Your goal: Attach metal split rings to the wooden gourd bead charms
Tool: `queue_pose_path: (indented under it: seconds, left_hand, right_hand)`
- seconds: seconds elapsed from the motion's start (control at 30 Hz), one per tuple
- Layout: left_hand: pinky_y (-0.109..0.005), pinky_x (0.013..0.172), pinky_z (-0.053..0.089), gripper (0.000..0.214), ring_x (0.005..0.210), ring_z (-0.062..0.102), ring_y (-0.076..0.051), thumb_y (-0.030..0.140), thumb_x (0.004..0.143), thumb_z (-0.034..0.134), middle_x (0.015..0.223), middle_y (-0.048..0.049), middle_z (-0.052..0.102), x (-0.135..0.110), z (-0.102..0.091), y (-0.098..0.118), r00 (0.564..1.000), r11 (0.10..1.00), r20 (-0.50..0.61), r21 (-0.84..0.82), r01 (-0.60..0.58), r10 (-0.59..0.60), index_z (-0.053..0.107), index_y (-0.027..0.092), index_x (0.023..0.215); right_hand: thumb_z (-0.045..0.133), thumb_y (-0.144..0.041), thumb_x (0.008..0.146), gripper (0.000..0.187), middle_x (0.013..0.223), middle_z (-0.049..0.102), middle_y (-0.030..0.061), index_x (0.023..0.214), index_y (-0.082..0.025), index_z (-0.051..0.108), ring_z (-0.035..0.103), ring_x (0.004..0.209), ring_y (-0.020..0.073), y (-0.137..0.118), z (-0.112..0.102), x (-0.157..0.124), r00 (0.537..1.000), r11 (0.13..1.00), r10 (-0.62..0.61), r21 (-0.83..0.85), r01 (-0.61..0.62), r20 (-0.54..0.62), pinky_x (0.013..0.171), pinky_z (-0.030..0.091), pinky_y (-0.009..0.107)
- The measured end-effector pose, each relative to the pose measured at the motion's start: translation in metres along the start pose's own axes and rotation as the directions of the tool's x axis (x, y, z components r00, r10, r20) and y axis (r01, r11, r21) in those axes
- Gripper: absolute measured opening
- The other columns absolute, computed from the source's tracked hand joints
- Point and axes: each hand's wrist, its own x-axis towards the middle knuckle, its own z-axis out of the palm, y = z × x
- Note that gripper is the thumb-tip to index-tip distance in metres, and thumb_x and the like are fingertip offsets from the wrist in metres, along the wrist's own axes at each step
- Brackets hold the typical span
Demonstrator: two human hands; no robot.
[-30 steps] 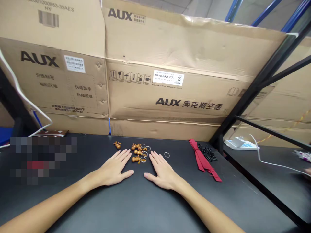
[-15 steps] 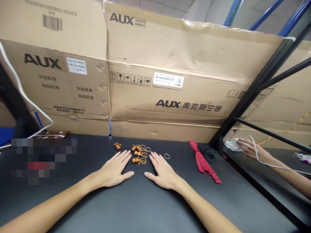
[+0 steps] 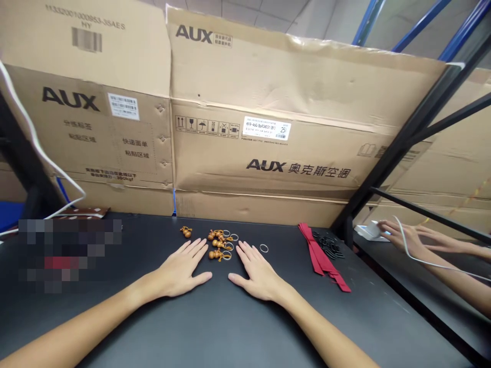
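Note:
My left hand (image 3: 184, 269) lies flat on the black tabletop (image 3: 215, 327), palm down and holding nothing. Opposite it, my right hand (image 3: 258, 271) rests the same way, also without anything in it. Between the fingertips of both hands are several small brown gourd-shaped keychains (image 3: 217, 254) with orange cord and metal rings. One separate gourd pendant (image 3: 186, 232) sits beyond my left fingertips; no ring shows on it. To the right of my right fingertips lies a loose metal split ring (image 3: 264, 248).
Red ribbon strips (image 3: 321, 260) and a pile of black pieces (image 3: 329, 245) lie at the right. Cardboard (image 3: 261, 204) walls the back edge. Beyond a black metal frame (image 3: 348, 230), another person's hands (image 3: 410, 237) are near a white object (image 3: 371, 231). A blurred patch covers the left.
My hands stay where they were on the table. At the far right, a second hand of the other person has come into view beside the first. The camera view has shifted slightly.

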Motion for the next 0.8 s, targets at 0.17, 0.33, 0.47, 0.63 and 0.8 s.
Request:
queue_pose_path:
  seconds: [0.17,0.33,0.47,0.63,0.8]
  left_hand:
    - [-0.043,0.116,0.018,0.076,0.141,0.022,-0.029,0.065,0.088,0.033,0.152,-0.0108,0.024,0.000,-0.002,0.001,1.000,1.000,0.008,-0.001,0.003,-0.003,0.032,0.014,0.145]
    - [-0.045,0.115,0.021,0.073,0.139,0.027,-0.029,0.064,0.088,0.036,0.151,-0.0120,0.030,0.000,0.001,0.001,0.999,1.000,-0.037,-0.009,-0.003,0.003,0.037,0.015,0.143]
    - [-0.046,0.109,0.032,0.063,0.131,0.040,-0.031,0.059,0.088,0.044,0.142,-0.0140,0.045,0.002,0.004,-0.001,0.984,1.000,-0.176,-0.025,-0.007,0.002,0.050,0.015,0.133]
    - [-0.047,0.103,0.038,0.047,0.123,0.047,-0.031,0.050,0.091,0.045,0.133,-0.0143,0.052,0.011,0.004,-0.016,0.929,0.998,-0.368,0.024,0.053,-0.041,0.058,0.016,0.121]
    - [-0.052,0.102,0.036,0.052,0.129,0.040,-0.036,0.054,0.090,0.041,0.139,-0.0147,0.046,0.017,0.012,-0.033,0.925,0.982,-0.344,0.038,0.185,-0.161,0.058,0.018,0.122]
  right_hand:
    - [0.036,-0.070,0.085,0.088,0.156,0.007,0.0084,0.149,-0.014,0.017,0.005,0.144,0.0253,0.000,0.000,0.001,1.000,1.000,-0.001,0.005,0.001,0.000,0.118,0.006,0.042]
    - [0.036,-0.069,0.085,0.087,0.156,0.009,0.0098,0.149,-0.013,0.019,0.007,0.144,0.0264,0.000,0.000,0.000,1.000,1.000,-0.006,0.003,0.006,-0.008,0.117,0.007,0.042]
    - [0.036,-0.071,0.085,0.087,0.156,0.013,0.0115,0.148,-0.012,0.022,0.009,0.143,0.0280,-0.002,0.000,-0.001,0.999,1.000,0.016,-0.014,-0.016,-0.040,0.116,0.013,0.043]
    - [0.034,-0.069,0.086,0.083,0.154,0.021,0.0132,0.146,-0.011,0.031,0.008,0.143,0.0336,-0.001,0.003,0.001,0.977,0.986,0.127,-0.086,-0.143,-0.170,0.114,0.016,0.049]
    - [0.032,-0.068,0.087,0.086,0.150,0.027,0.0195,0.143,-0.004,0.034,0.014,0.140,0.0412,0.000,0.006,0.001,0.945,0.951,0.275,-0.094,-0.294,-0.178,0.112,0.019,0.052]
